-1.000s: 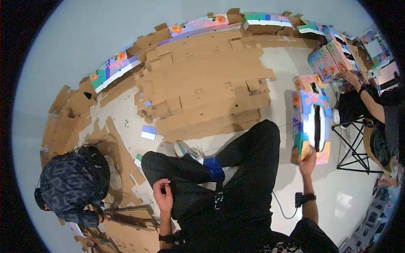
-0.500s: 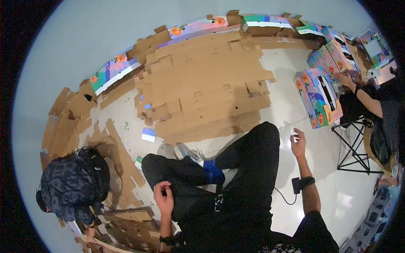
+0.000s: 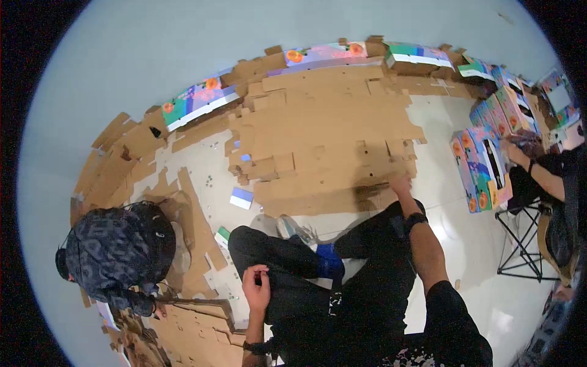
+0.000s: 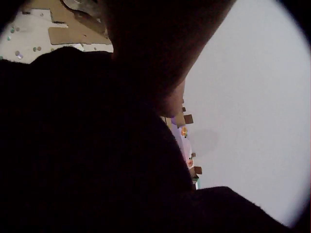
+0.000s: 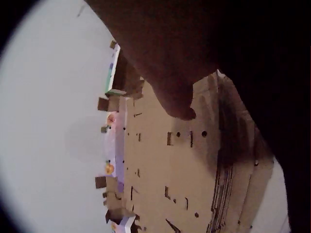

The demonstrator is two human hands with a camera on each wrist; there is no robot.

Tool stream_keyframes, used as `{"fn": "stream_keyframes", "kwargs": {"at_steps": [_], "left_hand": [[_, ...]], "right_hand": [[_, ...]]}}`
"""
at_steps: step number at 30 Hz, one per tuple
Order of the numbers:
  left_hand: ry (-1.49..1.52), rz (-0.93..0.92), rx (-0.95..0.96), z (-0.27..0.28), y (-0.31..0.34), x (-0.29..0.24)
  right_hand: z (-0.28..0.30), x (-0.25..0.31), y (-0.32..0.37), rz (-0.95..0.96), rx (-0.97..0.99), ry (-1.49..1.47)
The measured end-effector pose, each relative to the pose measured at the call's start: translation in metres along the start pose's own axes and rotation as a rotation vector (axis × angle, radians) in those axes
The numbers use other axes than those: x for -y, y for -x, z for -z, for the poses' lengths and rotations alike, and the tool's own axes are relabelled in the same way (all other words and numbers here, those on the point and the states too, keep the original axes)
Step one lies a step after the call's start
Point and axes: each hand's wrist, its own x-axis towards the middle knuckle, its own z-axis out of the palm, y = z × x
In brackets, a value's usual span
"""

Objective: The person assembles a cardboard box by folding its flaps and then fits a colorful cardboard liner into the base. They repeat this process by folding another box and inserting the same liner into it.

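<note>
My right hand [image 3: 400, 183] is over the near right corner of a stack of flat brown cardboard sheets [image 3: 342, 122] on the floor. In the right wrist view its dark outline, with one digit [image 5: 181, 109] showing, overlaps the top sheet [image 5: 155, 145], which has slots and small holes. Nothing shows in that hand. My left hand [image 3: 257, 289] rests on my left thigh with loosely curled fingers and holds nothing. To my right stand folded carton boxes [image 3: 477, 171] printed with peaches and flowers, with dark handle slots on top.
A person in a patterned dark jacket [image 3: 116, 251] bends over cardboard at the left. Another person's hand [image 3: 516, 153] is beside more printed boxes [image 3: 504, 110] at the right, near a black folding stool [image 3: 520, 244]. Flattened printed cartons [image 3: 199, 104] line the wall. A white-and-blue scrap [image 3: 241, 197] lies on the floor.
My right hand let go of the printed box, which now stands with others at the right, and swung left to the cardboard stack. The head view has shifted. My left hand stays on the thigh.
</note>
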Motion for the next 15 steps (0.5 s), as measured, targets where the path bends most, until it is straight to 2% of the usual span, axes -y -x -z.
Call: {"fn": "stream_keyframes", "kwargs": {"at_steps": [3,4,6,7,9,13,15], "left_hand": [[-0.007,-0.005,-0.027,0.001,0.000,-0.003],[-0.012,0.000,-0.017,0.002,-0.002,-0.002],[-0.017,0.011,0.001,0.001,-0.005,-0.004],[0.003,0.032,0.007,0.000,-0.005,-0.005],[0.034,0.065,0.019,0.001,-0.007,-0.007],[0.006,0.020,0.003,0.004,-0.006,-0.006],[0.054,0.048,-0.006,0.002,-0.008,-0.008]], "right_hand": [[0.002,-0.025,-0.018,0.087,0.057,-0.244],[-0.020,-0.039,-0.029,0.085,0.012,-0.394],[-0.029,-0.045,-0.034,0.017,-0.113,-0.366],[-0.030,-0.040,-0.030,-0.051,-0.191,-0.194],[-0.027,-0.033,-0.027,-0.153,-0.257,-0.076],[-0.028,-0.041,-0.047,-0.272,-0.216,-0.282],[-0.053,-0.071,-0.078,-0.280,-0.248,-0.421]]}}
